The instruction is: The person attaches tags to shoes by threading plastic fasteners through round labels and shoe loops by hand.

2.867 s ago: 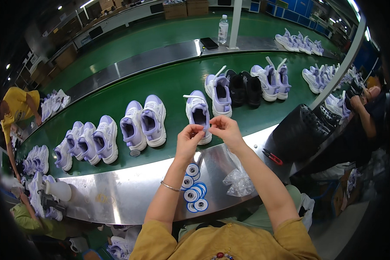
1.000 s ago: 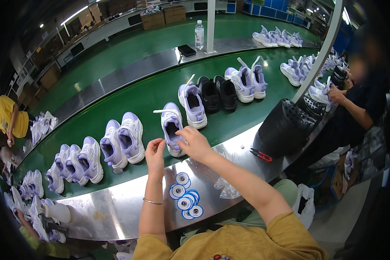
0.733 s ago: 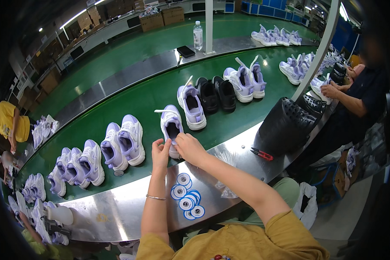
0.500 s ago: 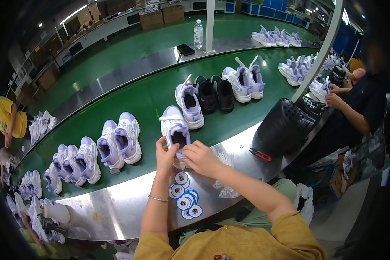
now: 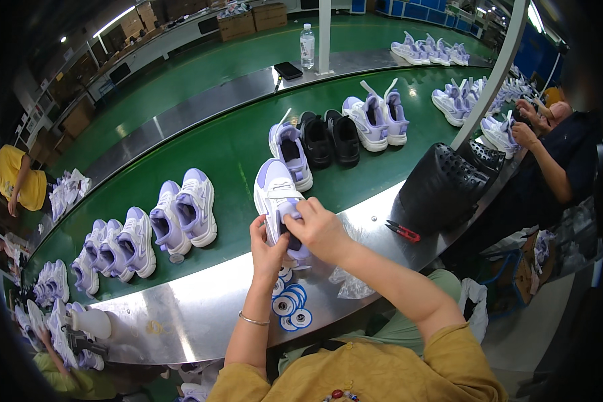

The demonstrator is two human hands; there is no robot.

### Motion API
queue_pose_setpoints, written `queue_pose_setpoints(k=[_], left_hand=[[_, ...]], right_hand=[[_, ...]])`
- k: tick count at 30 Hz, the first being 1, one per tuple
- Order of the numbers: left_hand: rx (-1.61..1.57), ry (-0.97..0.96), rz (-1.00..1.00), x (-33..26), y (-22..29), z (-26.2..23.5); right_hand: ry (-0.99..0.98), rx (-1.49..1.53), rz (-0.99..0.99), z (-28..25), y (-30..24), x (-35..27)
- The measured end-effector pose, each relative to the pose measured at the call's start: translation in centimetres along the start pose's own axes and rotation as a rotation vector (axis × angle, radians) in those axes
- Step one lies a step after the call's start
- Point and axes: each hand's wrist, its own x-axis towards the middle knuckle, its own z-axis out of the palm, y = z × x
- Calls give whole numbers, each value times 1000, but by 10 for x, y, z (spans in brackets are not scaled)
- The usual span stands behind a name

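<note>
A white and lilac sneaker is between my hands at the bench edge, toe pointing away. My left hand is closed on its left side near the heel, thumb at the opening. With bent fingers, my right hand pinches the lilac tongue at the shoe's collar. Just beyond stands a matching sneaker with its tongue pulled up. Below the held shoe, several round white stickers with blue rims lie on the metal edge, partly hidden by my left hand.
Black shoes and more lilac sneakers stand along the green belt. To the right are a perforated black container, red-handled snips and clear plastic. A bottle and phone sit beyond; a co-worker handles a shoe at right.
My right hand has moved from the heel up to the tongue and grips it. The sneaker has tilted, showing more of its upper. My left hand has shifted slightly right and nearer me.
</note>
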Motion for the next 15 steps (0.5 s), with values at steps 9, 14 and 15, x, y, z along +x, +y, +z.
queue_pose_setpoints(k=[9, 14, 15], left_hand=[[197, 27, 175, -6, -5, 10], [152, 25, 110, -11, 6, 19], [149, 26, 111, -11, 5, 21]], right_hand=[[-79, -22, -268, -8, -1, -9], [99, 83, -28, -18, 5, -14], [93, 75, -21, -19, 5, -13]])
